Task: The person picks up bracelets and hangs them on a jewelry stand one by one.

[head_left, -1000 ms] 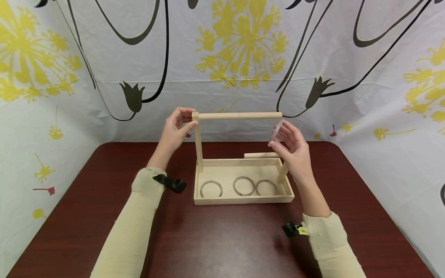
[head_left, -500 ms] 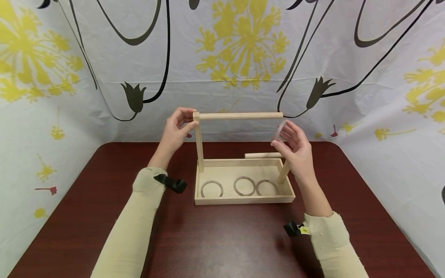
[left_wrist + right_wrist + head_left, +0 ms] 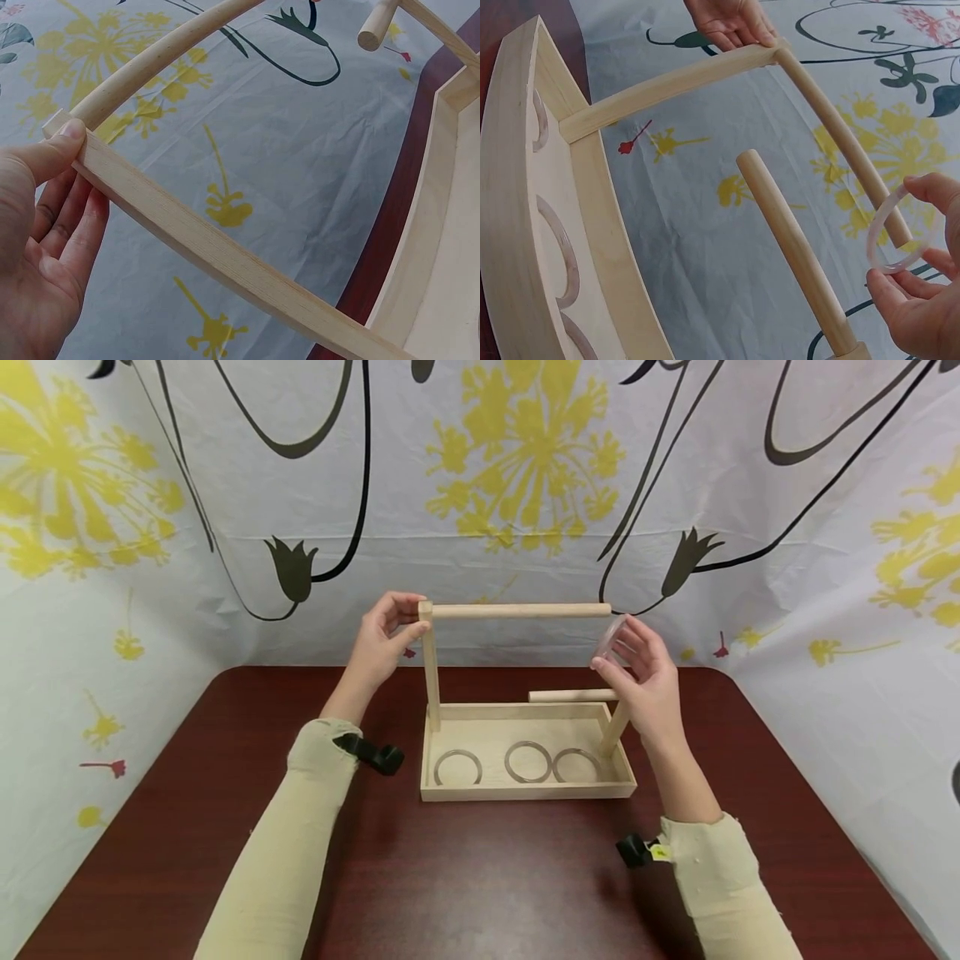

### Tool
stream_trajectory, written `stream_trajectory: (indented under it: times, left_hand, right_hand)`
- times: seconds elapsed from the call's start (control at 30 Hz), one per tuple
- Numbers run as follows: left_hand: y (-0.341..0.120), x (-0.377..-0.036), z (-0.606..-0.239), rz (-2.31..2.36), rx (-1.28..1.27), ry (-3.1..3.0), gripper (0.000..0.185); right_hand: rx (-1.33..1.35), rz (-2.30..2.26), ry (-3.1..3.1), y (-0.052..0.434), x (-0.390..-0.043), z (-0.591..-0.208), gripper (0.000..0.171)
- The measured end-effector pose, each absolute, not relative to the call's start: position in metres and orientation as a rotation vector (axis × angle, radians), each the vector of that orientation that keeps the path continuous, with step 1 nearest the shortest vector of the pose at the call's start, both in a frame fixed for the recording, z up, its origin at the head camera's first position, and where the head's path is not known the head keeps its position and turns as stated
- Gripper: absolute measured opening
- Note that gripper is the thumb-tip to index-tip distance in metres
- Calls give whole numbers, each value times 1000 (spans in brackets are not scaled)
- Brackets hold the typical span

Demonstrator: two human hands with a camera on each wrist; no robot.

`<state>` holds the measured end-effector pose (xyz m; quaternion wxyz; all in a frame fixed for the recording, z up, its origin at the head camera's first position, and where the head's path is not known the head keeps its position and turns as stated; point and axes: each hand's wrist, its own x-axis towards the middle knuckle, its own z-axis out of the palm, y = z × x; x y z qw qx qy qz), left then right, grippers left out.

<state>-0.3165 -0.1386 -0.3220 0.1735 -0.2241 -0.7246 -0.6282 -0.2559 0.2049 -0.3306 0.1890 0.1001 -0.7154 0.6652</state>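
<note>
Head view: a shallow wooden tray (image 3: 525, 794) stands near the far edge of the counter (image 3: 480, 893). The left hand (image 3: 380, 643) pinches the top of the left post (image 3: 431, 672), which rises from the tray's left end and bears the upper dowel (image 3: 517, 610), directed rightward. The right hand (image 3: 652, 685) pinches a translucent ring (image 3: 608, 636) between thumb and fingers; the ring is tilted, just beyond and below the upper dowel's free end. The lower dowel (image 3: 572, 696) extends leftward from the short right post (image 3: 615, 729). Along the tray's near edge lie three flat rings: the first ring (image 3: 436, 768) at the near left corner, the second ring (image 3: 506, 762) and third ring (image 3: 576, 750) side by side towards the near right corner.

Left wrist view: the left thumb presses the post's top at its joint with the upper dowel, other fingers behind.

Right wrist view: thumb and fingers clamp opposite sides of the translucent ring; the upper dowel's end overlaps its opening. Behind hangs a cloth printed with yellow flowers (image 3: 900, 161).
</note>
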Motion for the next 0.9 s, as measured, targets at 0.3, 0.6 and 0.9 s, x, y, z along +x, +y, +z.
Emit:
stream_trajectory:
  times: [0.3, 0.6, 0.9]
  left_hand:
    - [-138, -316, -321, -1788, -628, -2063, 34]
    - [-139, -315, -320, -1789, -628, -2064, 34]
    - [-139, -317, -323, -1788, -634, -2047, 33]
  right_hand:
    - [259, 1850, -2045, 205, -257, -327, 67]
    - [234, 1864, -2033, 202, -265, -321, 67]
    - [240, 1842, -2059, 201, -270, -319, 67]
